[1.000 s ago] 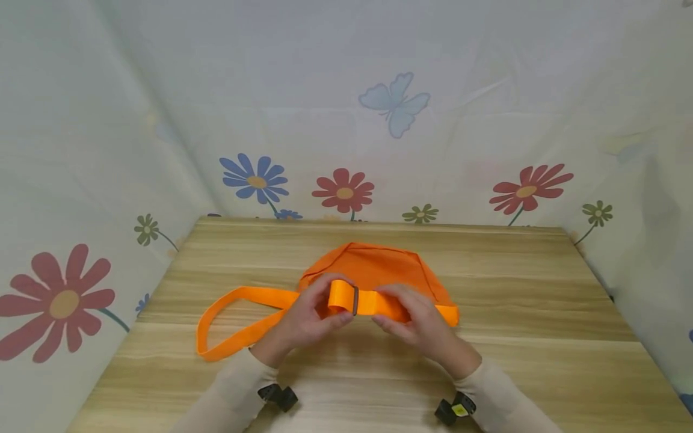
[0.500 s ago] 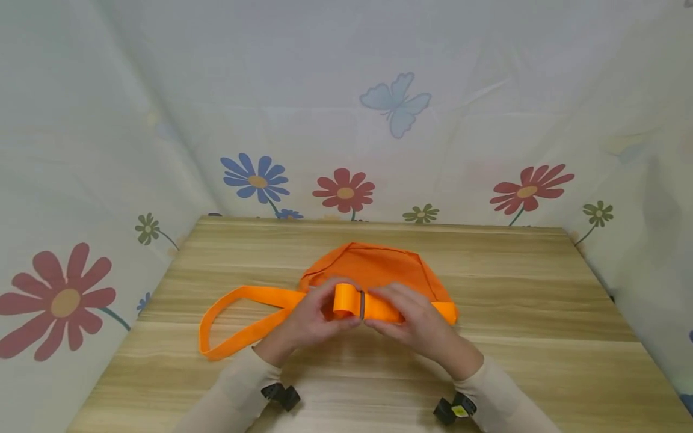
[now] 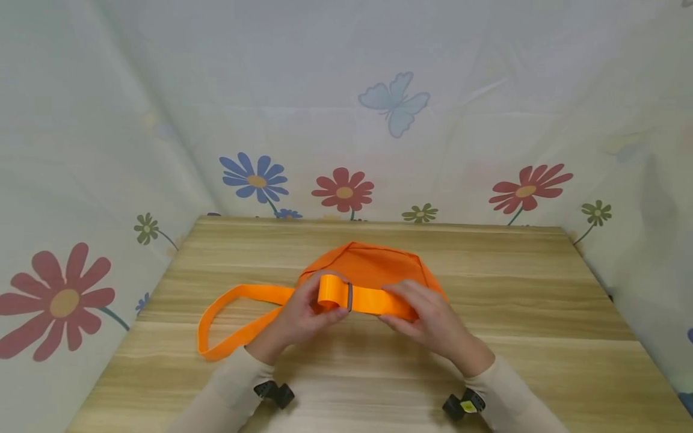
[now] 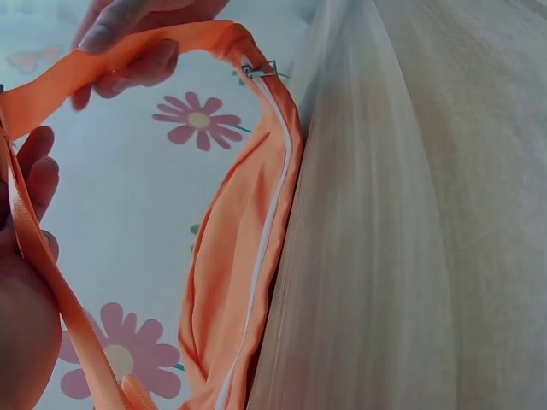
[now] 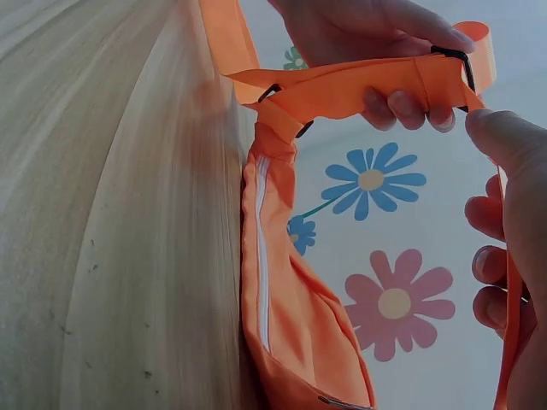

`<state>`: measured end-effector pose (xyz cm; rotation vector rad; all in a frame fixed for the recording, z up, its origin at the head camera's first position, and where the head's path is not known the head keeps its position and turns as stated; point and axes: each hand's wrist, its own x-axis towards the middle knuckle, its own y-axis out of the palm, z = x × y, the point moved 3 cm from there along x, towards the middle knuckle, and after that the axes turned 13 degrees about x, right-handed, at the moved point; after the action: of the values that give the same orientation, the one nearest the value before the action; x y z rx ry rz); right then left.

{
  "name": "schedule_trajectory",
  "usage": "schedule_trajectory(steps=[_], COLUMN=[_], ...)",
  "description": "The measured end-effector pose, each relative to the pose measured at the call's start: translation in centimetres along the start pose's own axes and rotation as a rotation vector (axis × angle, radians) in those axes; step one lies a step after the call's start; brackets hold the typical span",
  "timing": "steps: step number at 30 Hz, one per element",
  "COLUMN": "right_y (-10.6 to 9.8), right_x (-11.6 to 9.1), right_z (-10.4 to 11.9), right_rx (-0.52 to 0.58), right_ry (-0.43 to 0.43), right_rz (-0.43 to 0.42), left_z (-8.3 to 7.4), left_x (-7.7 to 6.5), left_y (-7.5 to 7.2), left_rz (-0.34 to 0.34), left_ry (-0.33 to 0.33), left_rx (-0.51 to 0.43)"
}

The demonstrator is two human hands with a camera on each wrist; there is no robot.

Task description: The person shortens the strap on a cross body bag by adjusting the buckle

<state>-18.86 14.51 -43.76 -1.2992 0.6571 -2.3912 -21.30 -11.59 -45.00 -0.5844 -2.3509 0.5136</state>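
An orange waist bag (image 3: 373, 263) lies on the table, its white zip (image 4: 278, 184) showing in the left wrist view. Its strap (image 3: 368, 299) is held up in front of it and passes through a dark slider buckle (image 3: 349, 297). Just left of the buckle, my left hand (image 3: 305, 316) pinches the strap, which curls there into a small loop. My right hand (image 3: 430, 316) grips the strap to the right, with a flat stretch between the hands. A second dark ring (image 5: 286, 111) joins strap and bag in the right wrist view.
A long strap loop (image 3: 216, 319) lies on the wooden table (image 3: 520, 288) left of my left hand. Behind the table's far edge hangs a pale flowered sheet (image 3: 460, 138). Both wrists carry small black cameras (image 3: 281, 395).
My hands first came closer together at the buckle, then drew apart. The buckle and left hand are now farther left, the right hand farther right, with more flat strap between them.
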Motion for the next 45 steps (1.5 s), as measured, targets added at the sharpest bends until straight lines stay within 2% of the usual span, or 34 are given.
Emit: schedule_trajectory(steps=[6, 15, 19, 22, 26, 30, 34, 37, 40, 45], right_y=[0.4, 0.6, 0.9, 1.1, 1.3, 1.2, 1.2, 1.2, 1.2, 1.3], right_x=[-0.1, -0.2, 0.0, 0.1, 0.4, 0.8, 1.1, 1.2, 1.3, 1.3], right_z=[-0.1, 0.1, 0.2, 0.5, 0.8, 1.2, 1.4, 1.5, 1.5, 1.5], right_rx=[0.052, 0.133, 0.124, 0.106, 0.088, 0.074, 0.056, 0.046, 0.037, 0.02], right_ry=[0.005, 0.063, 0.062, 0.066, 0.064, 0.033, 0.007, 0.023, 0.038, 0.041], right_rz=[-0.001, -0.014, -0.001, 0.014, 0.032, 0.04, 0.053, 0.072, 0.091, 0.113], left_z=[0.2, 0.1, 0.0, 0.1, 0.0, 0.0, 0.1, 0.2, 0.4, 0.4], left_x=[-0.1, -0.2, -0.1, -0.2, -0.2, -0.1, 0.0, 0.0, 0.1, 0.4], left_y=[0.2, 0.3, 0.4, 0.7, 1.0, 1.2, 1.4, 1.6, 1.8, 1.6], left_rz=[0.011, 0.03, 0.018, 0.02, 0.044, 0.055, 0.071, 0.095, 0.13, 0.216], left_ry=[0.003, 0.005, 0.02, -0.003, -0.038, -0.037, -0.025, -0.026, -0.066, -0.178], left_rx=[-0.013, -0.038, -0.029, -0.022, 0.005, 0.041, 0.037, 0.027, 0.036, 0.078])
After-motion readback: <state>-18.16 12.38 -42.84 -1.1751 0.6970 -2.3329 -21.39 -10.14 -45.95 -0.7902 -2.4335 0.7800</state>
